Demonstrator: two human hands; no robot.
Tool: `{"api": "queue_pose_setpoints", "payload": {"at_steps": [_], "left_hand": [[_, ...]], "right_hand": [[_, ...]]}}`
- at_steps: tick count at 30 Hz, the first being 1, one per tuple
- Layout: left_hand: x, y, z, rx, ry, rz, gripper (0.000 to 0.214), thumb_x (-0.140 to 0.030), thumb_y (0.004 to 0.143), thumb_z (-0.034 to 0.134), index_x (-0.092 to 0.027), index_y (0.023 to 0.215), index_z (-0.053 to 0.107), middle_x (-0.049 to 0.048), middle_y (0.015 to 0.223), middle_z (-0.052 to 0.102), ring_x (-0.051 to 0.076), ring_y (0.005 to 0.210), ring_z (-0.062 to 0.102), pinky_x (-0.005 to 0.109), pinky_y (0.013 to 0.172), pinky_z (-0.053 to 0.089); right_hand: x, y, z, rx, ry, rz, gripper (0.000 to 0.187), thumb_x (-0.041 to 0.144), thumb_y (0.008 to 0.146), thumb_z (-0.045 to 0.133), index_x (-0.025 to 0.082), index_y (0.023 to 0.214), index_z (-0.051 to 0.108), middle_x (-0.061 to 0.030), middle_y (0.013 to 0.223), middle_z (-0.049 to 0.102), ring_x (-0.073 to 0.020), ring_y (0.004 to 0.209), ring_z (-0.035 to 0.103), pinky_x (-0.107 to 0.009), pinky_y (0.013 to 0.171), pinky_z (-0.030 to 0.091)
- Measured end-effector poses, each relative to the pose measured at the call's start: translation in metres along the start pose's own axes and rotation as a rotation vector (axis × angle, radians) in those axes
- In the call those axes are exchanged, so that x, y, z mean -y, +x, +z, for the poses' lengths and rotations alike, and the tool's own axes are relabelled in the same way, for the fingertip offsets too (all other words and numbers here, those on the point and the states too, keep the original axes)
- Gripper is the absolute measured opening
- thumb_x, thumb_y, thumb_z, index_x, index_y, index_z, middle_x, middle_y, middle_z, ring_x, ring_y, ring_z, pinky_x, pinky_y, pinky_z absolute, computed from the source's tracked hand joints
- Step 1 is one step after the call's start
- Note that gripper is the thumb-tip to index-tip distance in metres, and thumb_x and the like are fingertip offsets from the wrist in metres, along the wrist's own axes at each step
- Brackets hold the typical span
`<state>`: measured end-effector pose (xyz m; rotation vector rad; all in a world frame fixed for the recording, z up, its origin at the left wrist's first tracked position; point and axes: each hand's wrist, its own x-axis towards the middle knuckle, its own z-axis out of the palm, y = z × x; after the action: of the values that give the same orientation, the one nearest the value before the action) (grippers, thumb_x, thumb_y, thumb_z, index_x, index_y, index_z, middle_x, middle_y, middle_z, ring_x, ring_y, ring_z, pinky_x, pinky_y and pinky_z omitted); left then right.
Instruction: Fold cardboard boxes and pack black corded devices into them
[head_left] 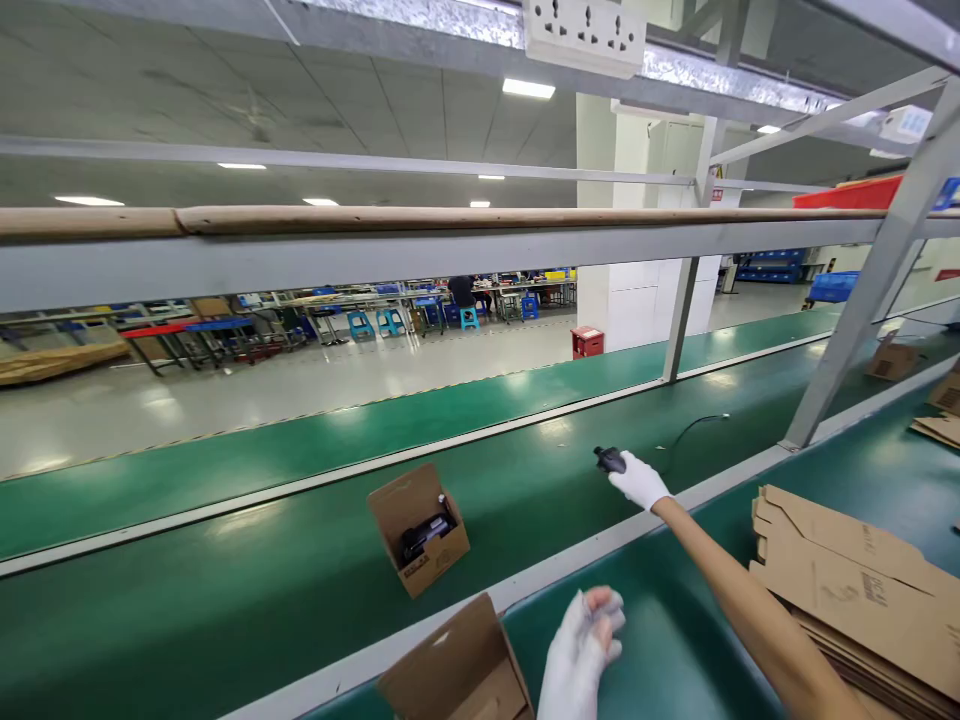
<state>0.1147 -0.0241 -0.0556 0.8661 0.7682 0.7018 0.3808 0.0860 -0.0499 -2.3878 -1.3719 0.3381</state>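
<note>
Reaching across the green belt (315, 560), the right hand (637, 480) closes its fingers on a black device (610, 459) whose cable trails behind, so a firm grip seems wise, while the left hand (581, 650) hangs loosely curled, empty, near a cardboard box (461, 675).

Nothing can be read with certainty. Dark print shows on the open cardboard box (418, 528) at lower centre and the flat cartons (855, 590) at lower right, too small to make out.
</note>
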Motion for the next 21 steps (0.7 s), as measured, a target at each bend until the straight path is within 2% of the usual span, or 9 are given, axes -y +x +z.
{"api": "queue_pose_setpoints", "payload": {"at_steps": [2,4,7,10,13,16,18,21], "left_hand": [[0.002,0.005,0.018,-0.113,-0.207,-0.086,0.056,-0.049,0.077,0.067,-0.022,0.124,0.052,0.0130,0.144,0.045,0.030,0.128,0.047,0.041,0.103,0.043],[0.002,0.009,0.030,-0.146,-0.398,-0.061,0.051,-0.045,0.083,0.062,-0.025,0.129,0.048,0.0100,0.149,0.039,0.028,0.131,0.045,0.038,0.101,0.045],[0.003,0.011,0.034,-0.179,-0.640,0.006,0.042,-0.043,0.087,0.059,-0.021,0.123,0.053,0.0130,0.134,0.054,0.026,0.118,0.056,0.034,0.090,0.053],[0.006,0.008,0.027,-0.258,-0.669,0.046,0.032,-0.039,0.088,0.058,-0.019,0.112,0.056,0.0115,0.110,0.064,0.020,0.095,0.065,0.030,0.078,0.056],[0.001,0.000,0.017,-0.213,-0.569,0.152,0.029,-0.040,0.085,0.062,-0.016,0.100,0.057,0.0050,0.087,0.063,0.013,0.074,0.062,0.023,0.067,0.053],[-0.011,-0.010,0.009,-0.017,-0.408,0.224,0.038,-0.050,0.082,0.064,-0.013,0.090,0.057,0.0015,0.073,0.057,0.010,0.062,0.054,0.021,0.059,0.047],[-0.020,-0.019,0.006,0.147,-0.284,0.258,0.045,-0.056,0.081,0.063,-0.012,0.088,0.057,0.0009,0.069,0.054,0.010,0.058,0.051,0.022,0.057,0.045],[-0.030,-0.032,0.002,0.343,-0.170,0.257,0.053,-0.058,0.071,0.072,-0.011,0.090,0.058,0.0016,0.069,0.054,0.010,0.056,0.049,0.023,0.053,0.041]], "right_hand": [[0.027,-0.049,0.000,0.022,0.006,-0.120,0.029,0.033,0.081,0.054,0.023,0.108,0.056,-0.0045,0.095,0.066,-0.0223,0.081,0.063,-0.027,0.067,0.040],[0.048,-0.102,-0.001,0.055,0.004,-0.248,0.028,0.032,0.076,0.059,0.026,0.104,0.057,-0.0009,0.092,0.066,-0.0211,0.080,0.063,-0.025,0.065,0.040],[0.065,-0.170,-0.010,0.130,-0.097,-0.467,0.039,0.031,0.077,0.057,0.027,0.115,0.054,-0.0030,0.101,0.064,-0.0209,0.074,0.064,-0.025,0.060,0.040],[0.066,-0.211,-0.037,0.227,-0.252,-0.596,0.050,0.022,0.077,0.052,0.025,0.127,0.050,-0.0072,0.109,0.064,-0.0225,0.074,0.065,-0.028,0.059,0.042],[0.066,-0.225,-0.081,0.354,-0.271,-0.692,0.035,0.016,0.078,0.048,0.025,0.109,0.062,-0.0025,0.091,0.068,-0.0210,0.076,0.064,-0.028,0.064,0.045],[0.074,-0.222,-0.121,0.268,-0.140,-0.777,0.029,0.015,0.083,0.045,0.024,0.100,0.066,-0.0014,0.088,0.068,-0.0179,0.079,0.063,-0.028,0.073,0.046],[0.083,-0.213,-0.137,0.178,-0.046,-0.818,0.026,0.017,0.084,0.046,0.023,0.099,0.067,-0.0019,0.089,0.068,-0.0168,0.079,0.062,-0.027,0.076,0.047],[0.097,-0.190,-0.139,0.138,0.109,-0.817,0.021,0.020,0.081,0.051,0.021,0.094,0.068,-0.0011,0.087,0.067,-0.0154,0.077,0.061,-0.026,0.077,0.048]]}}
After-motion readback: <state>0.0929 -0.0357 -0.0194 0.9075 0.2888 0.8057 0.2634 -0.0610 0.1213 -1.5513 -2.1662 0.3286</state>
